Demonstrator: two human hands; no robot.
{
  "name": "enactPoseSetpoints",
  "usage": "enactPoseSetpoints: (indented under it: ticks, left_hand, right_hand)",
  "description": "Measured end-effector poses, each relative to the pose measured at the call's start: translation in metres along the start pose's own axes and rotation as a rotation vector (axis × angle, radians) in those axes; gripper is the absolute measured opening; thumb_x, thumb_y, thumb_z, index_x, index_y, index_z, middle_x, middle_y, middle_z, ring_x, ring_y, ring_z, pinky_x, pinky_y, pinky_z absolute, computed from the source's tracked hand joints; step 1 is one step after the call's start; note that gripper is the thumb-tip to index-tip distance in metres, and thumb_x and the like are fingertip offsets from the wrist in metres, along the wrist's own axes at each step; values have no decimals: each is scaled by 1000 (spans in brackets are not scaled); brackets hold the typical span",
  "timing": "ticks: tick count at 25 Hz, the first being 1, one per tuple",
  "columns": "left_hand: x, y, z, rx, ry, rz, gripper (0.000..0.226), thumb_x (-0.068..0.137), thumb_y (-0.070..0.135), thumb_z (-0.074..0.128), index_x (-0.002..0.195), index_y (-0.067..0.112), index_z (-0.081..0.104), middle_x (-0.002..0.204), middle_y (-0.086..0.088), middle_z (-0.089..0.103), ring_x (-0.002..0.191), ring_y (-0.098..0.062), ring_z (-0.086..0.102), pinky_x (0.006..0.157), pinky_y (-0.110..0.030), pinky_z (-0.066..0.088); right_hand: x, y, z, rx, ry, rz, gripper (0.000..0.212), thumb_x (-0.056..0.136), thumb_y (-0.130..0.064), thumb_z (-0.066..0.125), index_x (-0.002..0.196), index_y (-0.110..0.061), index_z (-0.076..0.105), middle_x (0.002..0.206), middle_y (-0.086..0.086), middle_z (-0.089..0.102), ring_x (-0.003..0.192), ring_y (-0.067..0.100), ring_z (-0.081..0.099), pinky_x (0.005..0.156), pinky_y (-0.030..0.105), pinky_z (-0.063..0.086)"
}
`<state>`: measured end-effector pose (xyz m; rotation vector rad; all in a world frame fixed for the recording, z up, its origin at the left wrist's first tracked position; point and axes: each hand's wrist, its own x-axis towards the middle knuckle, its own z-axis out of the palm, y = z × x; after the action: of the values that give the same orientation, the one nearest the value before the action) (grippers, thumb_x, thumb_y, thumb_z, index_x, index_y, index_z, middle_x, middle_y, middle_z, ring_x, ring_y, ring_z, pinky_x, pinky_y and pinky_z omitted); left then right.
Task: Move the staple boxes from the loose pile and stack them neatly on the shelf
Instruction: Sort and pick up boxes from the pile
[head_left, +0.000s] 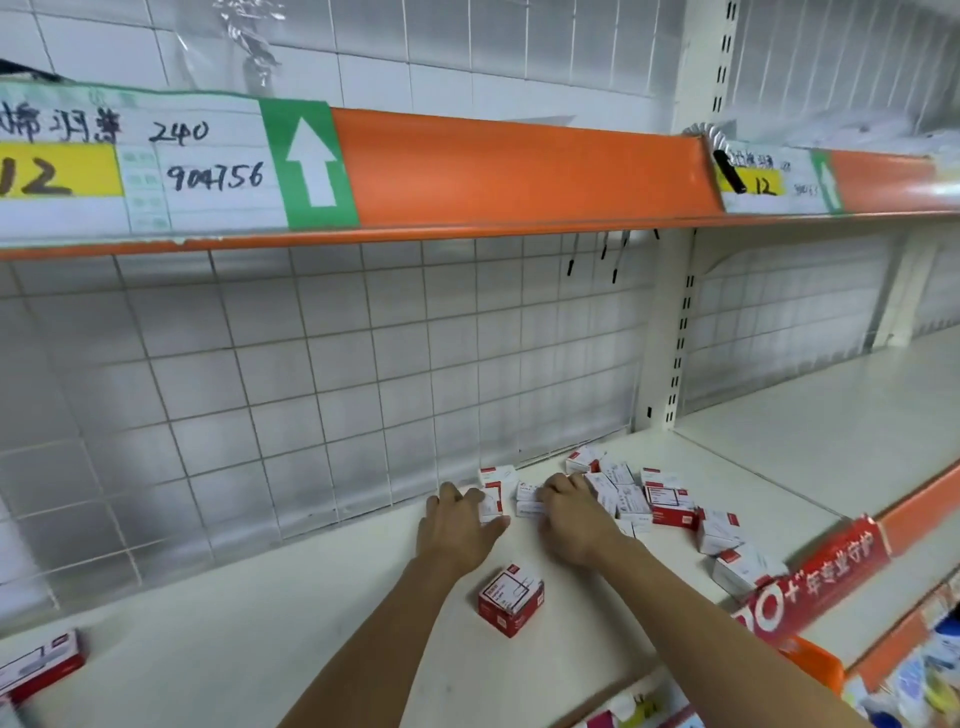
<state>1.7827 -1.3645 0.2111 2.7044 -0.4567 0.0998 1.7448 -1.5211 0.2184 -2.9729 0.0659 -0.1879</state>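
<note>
Reaching deep onto the white shelf (291, 639), both arms stretch toward the back where the wire grid panel (311, 374) stands. The left hand (460, 525) lies against a small stack of staple boxes (496, 491) right at the grid, fingers fairly straight on the near side of it and thumb angled out toward the right; it looks like pressing or steadying more than a real grip. The right hand (574, 519) sits just beside it, fingers curled down over a white box (530, 499) lying flat between the stack and the mess. Honestly can't tell if it's actually pinching that box or just resting on top, since the fingertips are hidden.

The loose pile (654, 499) is immediately right of the right hand, a jumble of red-and-white boxes tipped every which way, trailing toward the shelf's front edge where a red promo sign (826, 577) hangs. One lone red box (511, 600) stands by itself on the shelf between the two forearms, nearer the camera and apart from everything. Another box (39, 662) sits far off at the left edge.

Up top, the next shelf's orange price rail (519, 171) carries a handwritten label (135, 161) and a green arrow sticker (309, 166).
</note>
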Motion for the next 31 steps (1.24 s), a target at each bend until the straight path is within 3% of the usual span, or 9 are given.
enactPoseSetpoints:
  ticks: [5,7,10,13,16,19,23,26,31]
  left_hand:
    - [-2,-15,-5,28,61,31,44,82,52,57,111,19,55,113,-3,58,108,-22,52,84,-33,44]
    - [-8,-28,-13,-56,28,51,34,80,43,63,102,18,54,106,-1,61,100,-21,55,77,-29,44]
    - [-23,-54,-28,-220,-45,66,42,80,41,69,108,17,50,107,1,61,90,-15,53,69,-21,38]
    - [-32,-71,-36,-244,-68,85,53,79,40,71,118,15,47,116,-1,60,95,-13,53,71,-14,35]
    - [-32,-74,-32,-159,-21,56,60,78,44,70,126,14,48,121,-2,55,108,-16,52,83,-16,37]
    - [-30,-70,-28,-108,27,49,54,77,43,71,119,14,55,116,-4,55,105,-18,51,86,-22,39]
    - [-36,-70,-34,-141,168,194,45,73,31,76,114,22,59,110,3,51,103,-10,41,79,-13,32]
    - [-44,-73,-48,-229,285,265,45,71,22,79,113,20,61,108,3,51,104,-11,42,82,-11,34]
    - [-63,-87,-69,-239,325,187,42,73,27,78,111,23,61,106,4,54,95,-4,45,73,-4,37]
  right_hand:
    - [13,-1,-16,-76,-22,-66,32,87,-20,48,116,-11,58,125,7,50,119,25,41,97,37,38]
    - [28,-5,-17,20,-6,-93,37,88,-24,50,124,-14,54,130,5,47,124,24,39,100,37,38]
    - [52,-19,-8,113,-43,-124,50,91,-25,54,137,-11,41,143,9,37,131,27,34,108,36,34]
    - [69,-28,1,111,-111,-77,54,92,-24,53,140,-9,35,150,13,30,135,31,33,111,38,31]
    - [71,-33,5,62,-123,-87,47,89,-25,56,133,-11,45,135,13,43,122,33,44,103,39,39]
    - [59,-37,6,110,-133,-184,47,83,-34,66,125,-16,54,120,6,46,115,25,45,99,33,41]
    - [32,-38,6,328,84,-329,36,78,-25,70,109,-30,52,104,-8,38,107,13,35,74,16,31]
    - [15,-42,-2,430,180,-375,40,76,-23,73,98,-41,46,103,-12,38,93,2,44,64,7,35]
    - [-2,-62,-8,510,146,-406,38,77,-24,73,105,-37,50,106,-9,42,91,2,50,74,12,45]
